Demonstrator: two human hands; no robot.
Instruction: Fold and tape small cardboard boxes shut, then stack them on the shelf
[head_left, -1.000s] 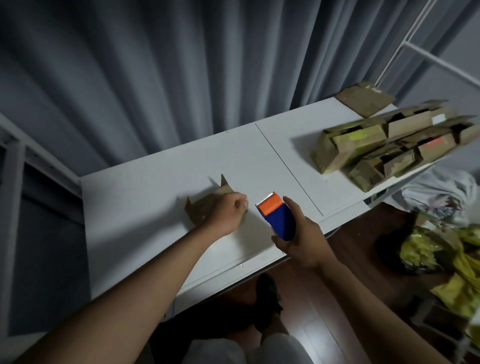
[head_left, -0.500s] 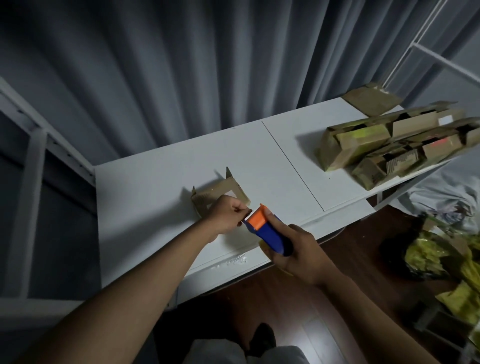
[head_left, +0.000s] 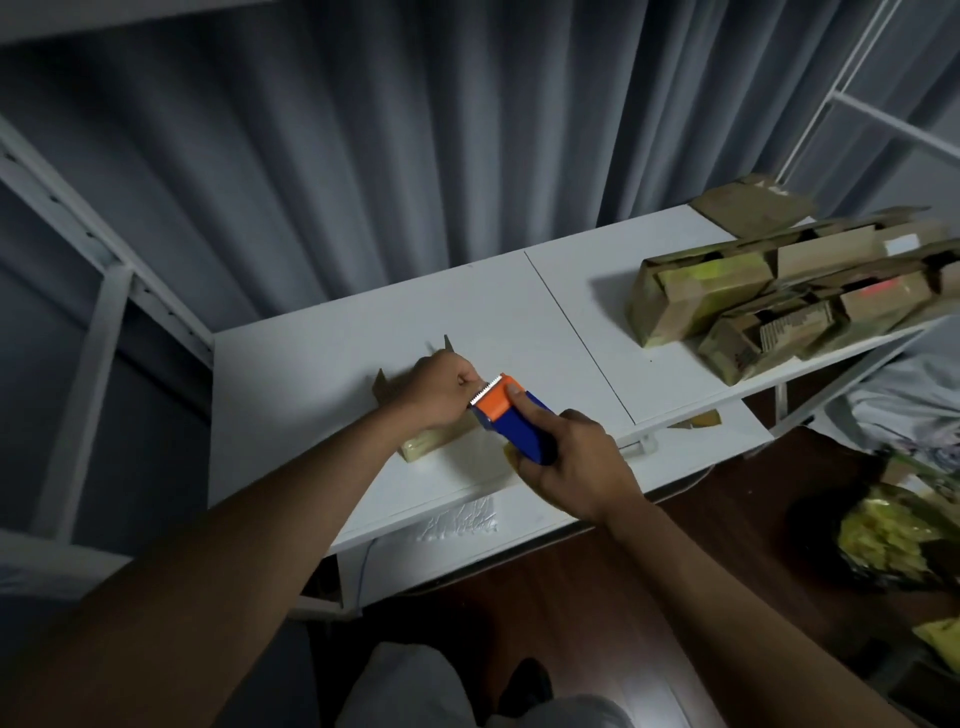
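Cardboard box (head_left: 415, 444) lies on the white bench (head_left: 311, 374), left of the seam between the two tabletop panels and toward the near edge; flaps stick up at its far side, and a glossy yellowish taped face shows at its near-left end. Largest in view: grey curtain (head_left: 363, 156) hanging behind the bench, white metal frame (head_left: 111, 291) at left. Far right on the bench, a heap of cardboard boxes (head_left: 779, 296), some with open flaps, one with a yellow-green face, blurred. Dark wood floor (head_left: 675, 571) near right, with yellow-green bags (head_left: 883, 540) at the right edge. Left hand (head_left: 441, 392), fingers curled, clenched down on the top of the box, covering most of it. Right hand (head_left: 576, 465) grasps a blue tape dispenser (head_left: 511, 418) by its body, index finger laid along the orange head; the toothed cutter edge sits just beside the left hand's knuckles, over the box's right end. Crumpled clear tape (head_left: 460, 519) is stuck on the bench's near edge. A small brown scrap (head_left: 698, 420) sits under the bench's right panel edge.
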